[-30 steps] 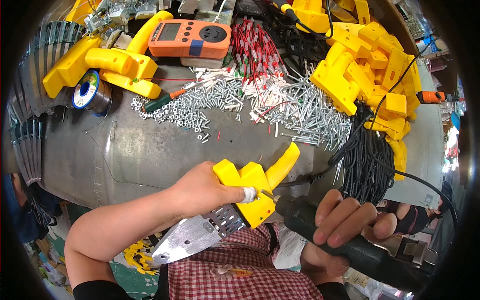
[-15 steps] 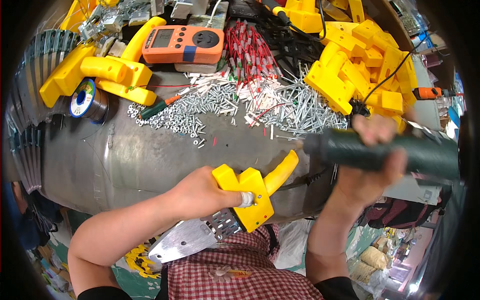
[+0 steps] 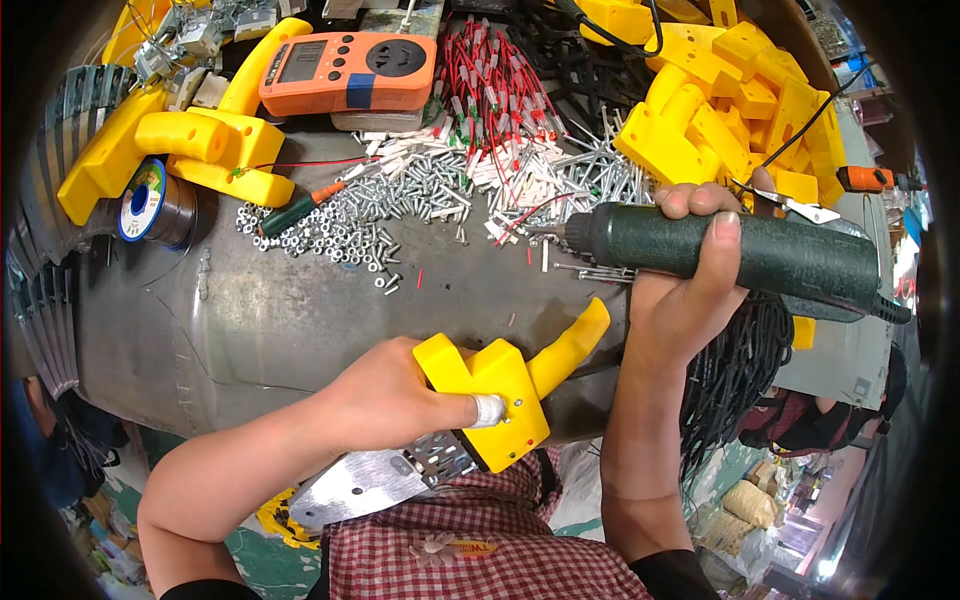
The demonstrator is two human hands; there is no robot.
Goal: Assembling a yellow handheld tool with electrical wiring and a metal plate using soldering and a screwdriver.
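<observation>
My left hand (image 3: 380, 395) is closed around a yellow plastic tool housing (image 3: 505, 375) with a curved handle and a flat metal plate (image 3: 360, 487) sticking out toward my lap. White tape wraps the thumb, which presses beside a small screw in the housing. In my right hand (image 3: 685, 305) is a dark green electric screwdriver (image 3: 800, 262), held nearly level with its bit pointing left. The bit is over the edge of a pile of long screws (image 3: 610, 185), close to a few loose ones; whether it touches any I cannot tell.
Nuts and short screws (image 3: 390, 205) lie across the bench (image 3: 280, 320). Behind them are an orange meter (image 3: 350, 75) and red-wired parts (image 3: 490, 80). Yellow housings (image 3: 740, 100) heap at far right; a solder spool (image 3: 155, 205) stands left. Black cables (image 3: 735, 370) hang beside my right forearm.
My right hand has brought the electric screwdriver leftward and slightly up, its bit now at the screws. My left hand and the yellow housing have hardly moved.
</observation>
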